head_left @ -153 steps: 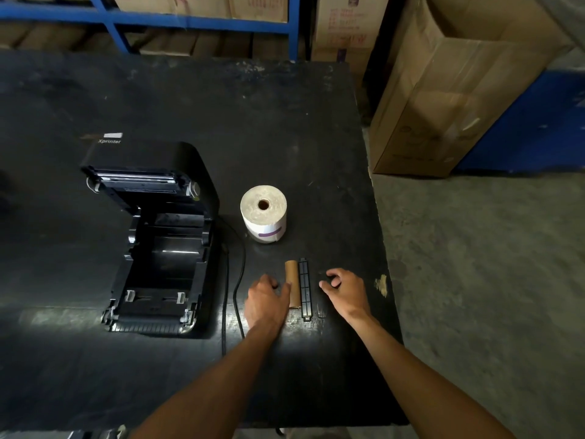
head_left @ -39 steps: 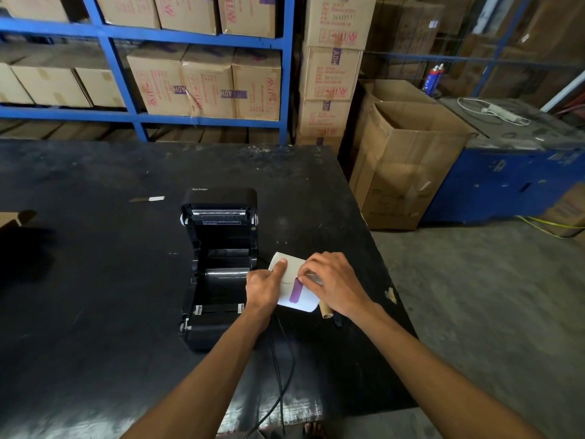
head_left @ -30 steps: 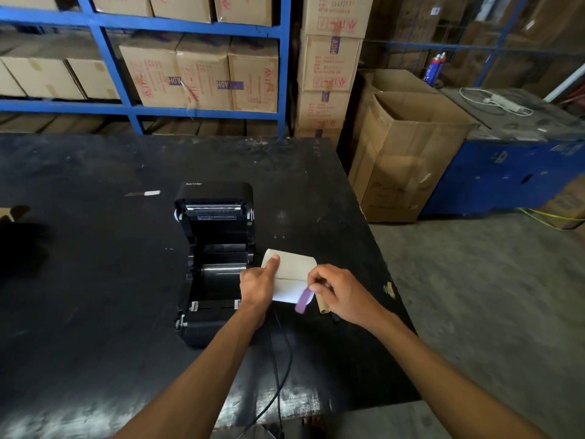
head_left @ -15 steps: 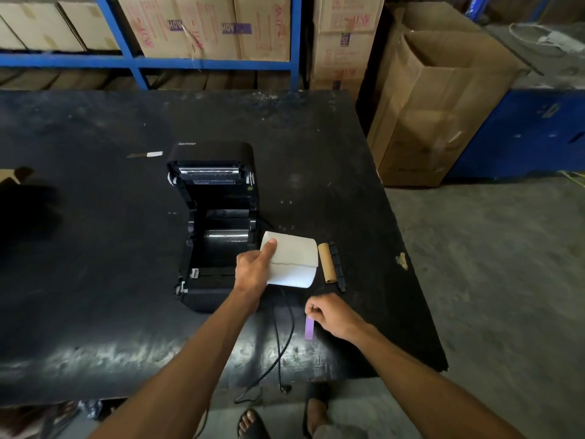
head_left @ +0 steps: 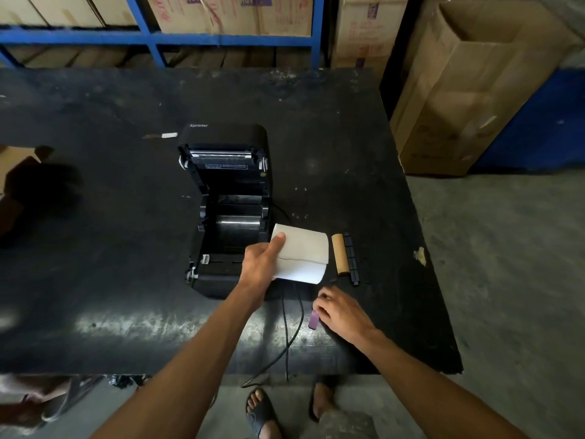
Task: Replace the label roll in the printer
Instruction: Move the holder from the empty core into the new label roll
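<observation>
Printer (head_left: 226, 213) sitting lid-up on black table (head_left: 95, 248), bay holding no roll. Left hand (head_left: 261, 264) gripping white label roll (head_left: 304, 258) beside it; right hand (head_left: 340, 312) pinching purple strip (head_left: 313, 320). Brown core (head_left: 339, 254) lying nearby. Cardboard boxes (head_left: 468, 90) standing behind.

The black printer (head_left: 228, 213) stands with its lid raised and its bay bare; the white label roll (head_left: 304, 256) is held on its side just right of it; the brown empty core (head_left: 339, 254) lies beside a black spindle (head_left: 352, 258).
</observation>
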